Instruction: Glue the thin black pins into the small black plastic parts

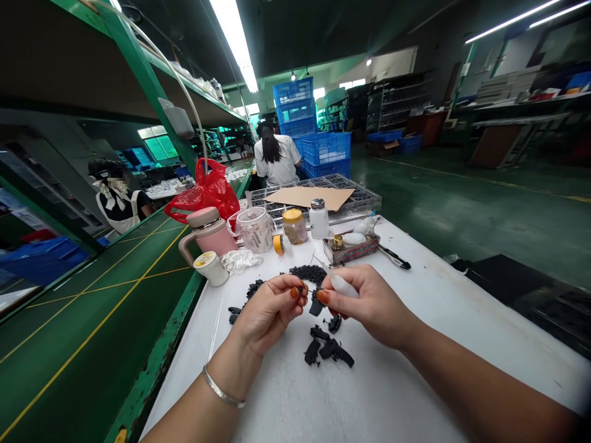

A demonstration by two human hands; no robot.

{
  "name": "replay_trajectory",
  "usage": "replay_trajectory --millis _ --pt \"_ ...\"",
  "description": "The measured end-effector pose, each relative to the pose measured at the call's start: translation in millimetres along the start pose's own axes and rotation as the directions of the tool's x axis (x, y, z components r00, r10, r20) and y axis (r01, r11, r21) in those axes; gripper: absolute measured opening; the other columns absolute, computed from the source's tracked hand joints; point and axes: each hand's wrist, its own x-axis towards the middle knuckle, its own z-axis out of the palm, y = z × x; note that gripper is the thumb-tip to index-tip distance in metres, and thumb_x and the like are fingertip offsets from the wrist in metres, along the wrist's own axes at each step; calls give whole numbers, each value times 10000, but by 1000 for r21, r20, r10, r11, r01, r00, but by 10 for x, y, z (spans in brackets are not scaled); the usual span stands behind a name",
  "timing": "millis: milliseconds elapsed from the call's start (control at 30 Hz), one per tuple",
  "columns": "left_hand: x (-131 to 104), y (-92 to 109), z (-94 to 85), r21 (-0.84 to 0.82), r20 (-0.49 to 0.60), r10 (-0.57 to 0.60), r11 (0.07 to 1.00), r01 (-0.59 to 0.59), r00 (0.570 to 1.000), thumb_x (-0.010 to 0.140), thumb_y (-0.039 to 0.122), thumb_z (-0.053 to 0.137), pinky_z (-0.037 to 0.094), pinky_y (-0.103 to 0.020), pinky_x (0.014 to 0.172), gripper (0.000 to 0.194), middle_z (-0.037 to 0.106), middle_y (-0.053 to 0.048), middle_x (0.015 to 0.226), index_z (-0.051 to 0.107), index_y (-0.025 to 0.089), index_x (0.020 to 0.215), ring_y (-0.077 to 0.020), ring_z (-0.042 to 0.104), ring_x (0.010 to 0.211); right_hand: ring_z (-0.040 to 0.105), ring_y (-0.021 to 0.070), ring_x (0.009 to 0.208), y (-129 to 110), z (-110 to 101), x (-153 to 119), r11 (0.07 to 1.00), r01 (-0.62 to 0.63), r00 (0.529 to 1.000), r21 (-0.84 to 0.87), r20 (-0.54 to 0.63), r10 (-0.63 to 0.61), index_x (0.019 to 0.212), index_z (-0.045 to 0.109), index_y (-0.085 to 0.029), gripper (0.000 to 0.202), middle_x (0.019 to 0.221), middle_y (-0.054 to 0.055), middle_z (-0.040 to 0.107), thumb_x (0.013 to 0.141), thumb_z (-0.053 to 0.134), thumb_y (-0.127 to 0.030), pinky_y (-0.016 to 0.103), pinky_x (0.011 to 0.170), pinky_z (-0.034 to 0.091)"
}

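Over the white tabletop, my left hand (272, 311) pinches a small dark piece (301, 288) between thumb and fingertips; its shape is mostly hidden. My right hand (369, 304) is closed around a small white squeeze bottle (344, 286) with a narrow tip. Below its fingertips is a black plastic part (316, 306), apparently held by the same hand. Several similar black parts (336, 352) lie on the table just below the hands. Behind them is a pile of tiny black pieces (308, 273), and more black parts (234, 314) sit left of my left hand.
Along the table's back stand a pink mug (215, 234), a plastic tub (255, 231), a yellow-lidded jar (294, 226), a white bottle (318, 220) and a small box (355, 249). A utility knife (394, 257) lies right. A green conveyor (115, 307) runs left. Two people sit beyond.
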Motion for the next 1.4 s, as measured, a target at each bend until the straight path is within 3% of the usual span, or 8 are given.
replay_trajectory --millis 367,567,833,1000,1400 --pt "4 -41 5 12 -28 -1 1000 1 1000 594 125 833 504 -159 559 206 677 -29 763 688 124 740 -82 610 606 439 95 504 40 33 12 1000 -13 999 8 30 13 628 601 -147 277 531 -11 538 814 627 -351 212 473 327" --pt "-3 -46 1 17 -35 4 1000 -4 999 555 124 850 506 -166 574 226 676 -25 757 694 131 719 -89 615 628 409 82 473 92 47 38 958 -116 992 261 78 98 626 579 -143 277 508 -24 500 768 677 -359 208 448 299" --pt "4 -42 25 24 -75 32 999 -30 997 527 105 854 493 -162 560 243 679 -22 781 687 137 701 -95 622 654 357 61 419 120 53 57 776 -321 947 543 159 280 604 538 -141 257 482 -24 484 736 666 -320 204 412 218" --pt "6 -52 49 38 -102 58 998 -54 993 528 103 853 507 -169 588 236 680 -12 797 694 145 697 -97 632 679 360 64 419 128 69 65 747 -362 931 558 180 317 614 555 -138 225 479 -22 485 707 676 -304 202 408 215" --pt "1 -78 32 41 -78 83 996 -80 993 556 86 837 515 -183 632 201 679 -7 816 702 145 692 -100 631 702 360 61 432 135 71 46 783 -343 939 519 178 294 611 536 -141 247 495 -25 479 761 648 -303 205 422 216"
